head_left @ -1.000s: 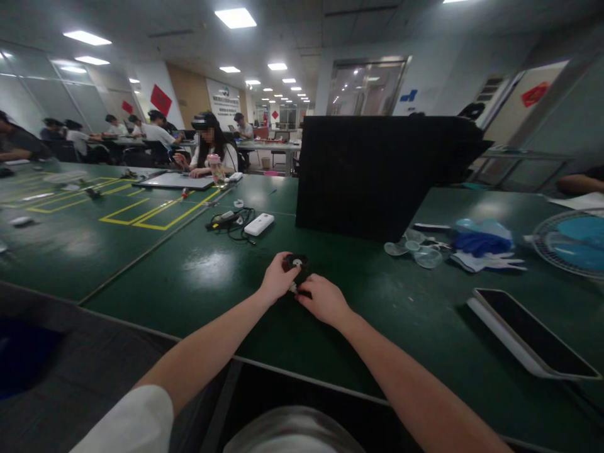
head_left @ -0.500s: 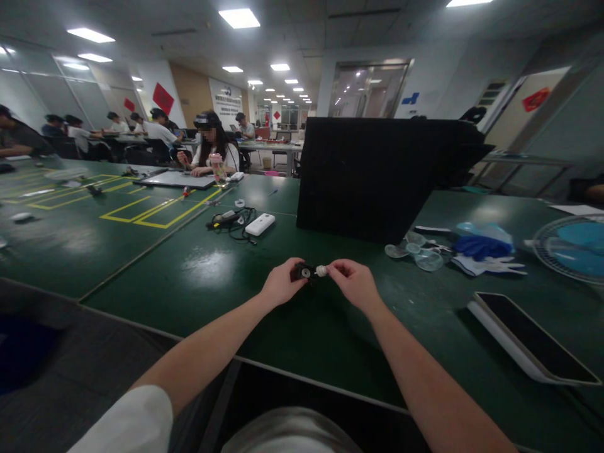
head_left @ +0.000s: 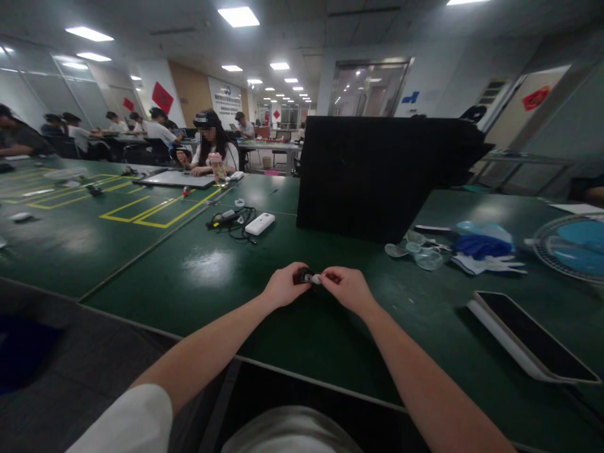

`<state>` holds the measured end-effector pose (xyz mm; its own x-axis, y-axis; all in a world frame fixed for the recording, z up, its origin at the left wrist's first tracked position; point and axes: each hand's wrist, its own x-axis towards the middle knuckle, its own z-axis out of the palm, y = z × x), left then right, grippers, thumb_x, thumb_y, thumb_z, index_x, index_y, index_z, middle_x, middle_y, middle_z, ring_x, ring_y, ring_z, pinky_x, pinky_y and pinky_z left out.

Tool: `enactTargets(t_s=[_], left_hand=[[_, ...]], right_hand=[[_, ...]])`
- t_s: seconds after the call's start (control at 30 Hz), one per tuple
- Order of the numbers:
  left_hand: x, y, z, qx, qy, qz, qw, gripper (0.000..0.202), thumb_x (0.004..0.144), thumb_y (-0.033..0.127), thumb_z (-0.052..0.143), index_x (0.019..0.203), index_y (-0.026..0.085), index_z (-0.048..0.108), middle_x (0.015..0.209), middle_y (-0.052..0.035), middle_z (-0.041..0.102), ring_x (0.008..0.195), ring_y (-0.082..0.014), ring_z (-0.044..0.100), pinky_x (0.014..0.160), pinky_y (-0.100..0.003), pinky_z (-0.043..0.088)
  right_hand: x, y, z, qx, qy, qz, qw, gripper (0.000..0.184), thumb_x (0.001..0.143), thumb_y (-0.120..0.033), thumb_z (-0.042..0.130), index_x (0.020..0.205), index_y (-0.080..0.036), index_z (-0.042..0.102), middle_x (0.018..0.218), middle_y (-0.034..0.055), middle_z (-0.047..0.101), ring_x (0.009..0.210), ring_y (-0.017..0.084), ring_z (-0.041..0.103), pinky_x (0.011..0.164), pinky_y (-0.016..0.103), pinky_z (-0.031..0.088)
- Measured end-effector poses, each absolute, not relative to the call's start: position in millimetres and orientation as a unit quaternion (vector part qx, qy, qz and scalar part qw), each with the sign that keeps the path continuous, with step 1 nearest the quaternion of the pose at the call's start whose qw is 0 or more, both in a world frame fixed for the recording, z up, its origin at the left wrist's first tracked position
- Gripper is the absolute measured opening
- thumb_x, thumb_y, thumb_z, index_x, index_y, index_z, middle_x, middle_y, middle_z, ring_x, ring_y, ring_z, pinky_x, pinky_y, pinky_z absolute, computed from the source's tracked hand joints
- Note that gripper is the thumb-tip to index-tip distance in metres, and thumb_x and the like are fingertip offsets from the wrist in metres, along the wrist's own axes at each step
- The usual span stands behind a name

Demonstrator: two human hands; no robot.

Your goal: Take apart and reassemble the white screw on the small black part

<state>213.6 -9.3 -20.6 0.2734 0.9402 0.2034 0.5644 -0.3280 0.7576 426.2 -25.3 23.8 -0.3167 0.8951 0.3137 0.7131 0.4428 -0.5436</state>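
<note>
Lying tangled on the glossy green tabletop (head_left: 155, 296) are thin black cables (head_left: 242, 236) beside a rounded white plastic box (head_left: 260, 223). Right of these, nearer, the left hand (head_left: 284, 285) grips a small dark object (head_left: 301, 275) bearing a pale disc (head_left: 308, 277), and the right hand (head_left: 349, 289) pinches a small whitish piece (head_left: 317, 279) just beside it. A broad matte black panel (head_left: 363, 176) blocks the view behind; clear round plastic pieces (head_left: 428, 259) lie farther right.

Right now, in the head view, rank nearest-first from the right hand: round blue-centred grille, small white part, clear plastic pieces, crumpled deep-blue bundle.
1. Small white part: at the fingertips of the right hand.
2. Clear plastic pieces: right of the hand.
3. Crumpled deep-blue bundle: right of those pieces.
4. Round blue-centred grille: at the picture's right edge.
</note>
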Motion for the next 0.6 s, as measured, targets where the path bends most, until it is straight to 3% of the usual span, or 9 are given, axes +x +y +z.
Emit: enactTargets(t_s=[0.13, 0.27, 0.37, 0.47, 0.6], left_hand=[[213, -9, -21, 0.748, 0.5, 0.328, 0.286, 0.048, 0.076, 0.033, 0.072, 0.122, 0.026, 0.06, 0.098, -0.0001, 0.072, 0.085, -0.0165, 0.068, 0.08, -0.029, 0.053], [212, -10, -18, 0.744, 0.503, 0.324, 0.298, 0.047, 0.076, 0.034, 0.072, 0.121, 0.026, 0.06, 0.098, -0.0005, 0.072, 0.085, -0.0168, 0.069, 0.079, -0.029, 0.053], [212, -11, -16, 0.742, 0.5, 0.319, 0.311, 0.047, 0.077, 0.032, 0.071, 0.123, 0.026, 0.059, 0.099, -0.0002, 0.072, 0.088, -0.0165, 0.069, 0.082, -0.029, 0.053], [211, -12, -12, 0.742, 0.496, 0.318, 0.319, 0.048, 0.077, 0.031, 0.072, 0.123, 0.027, 0.059, 0.103, -0.0009, 0.073, 0.093, -0.0173, 0.069, 0.086, -0.029, 0.052], [211, -13, -8, 0.736, 0.501, 0.317, 0.328, 0.048, 0.077, 0.031, 0.073, 0.123, 0.027, 0.06, 0.104, -0.0024, 0.073, 0.095, -0.0193, 0.069, 0.088, -0.031, 0.052]], right_hand=[[423, -25, 19, -0.509, -0.793, 0.184, 0.279, 0.026, 0.087, -0.046, 0.059, 0.081, -0.024, 0.072, 0.071, 0.0008, 0.067, 0.06, 0.015, 0.057, 0.055, 0.028, 0.039], [433, -11, 11, -0.552, -0.688, 0.3, 0.364, 0.041, 0.076, -0.059, 0.069, 0.095, -0.023, 0.071, 0.076, 0.0043, 0.069, 0.063, 0.018, 0.059, 0.055, 0.029, 0.042], [452, 6, 7, -0.568, -0.498, 0.444, 0.482, 0.055, 0.084, -0.069, 0.051, 0.099, -0.02, 0.068, 0.08, 0.0083, 0.07, 0.063, 0.018, 0.06, 0.052, 0.029, 0.045], [474, 19, 6, -0.525, -0.317, 0.575, 0.541, 0.067, 0.09, -0.073, 0.028, 0.097, -0.018, 0.065, 0.084, 0.0117, 0.07, 0.067, 0.02, 0.064, 0.055, 0.031, 0.05], [489, 27, 2, -0.468, -0.22, 0.639, 0.57, 0.065, 0.093, -0.069, 0.022, 0.097, -0.019, 0.062, 0.086, 0.013, 0.071, 0.076, 0.023, 0.068, 0.063, 0.035, 0.056]])
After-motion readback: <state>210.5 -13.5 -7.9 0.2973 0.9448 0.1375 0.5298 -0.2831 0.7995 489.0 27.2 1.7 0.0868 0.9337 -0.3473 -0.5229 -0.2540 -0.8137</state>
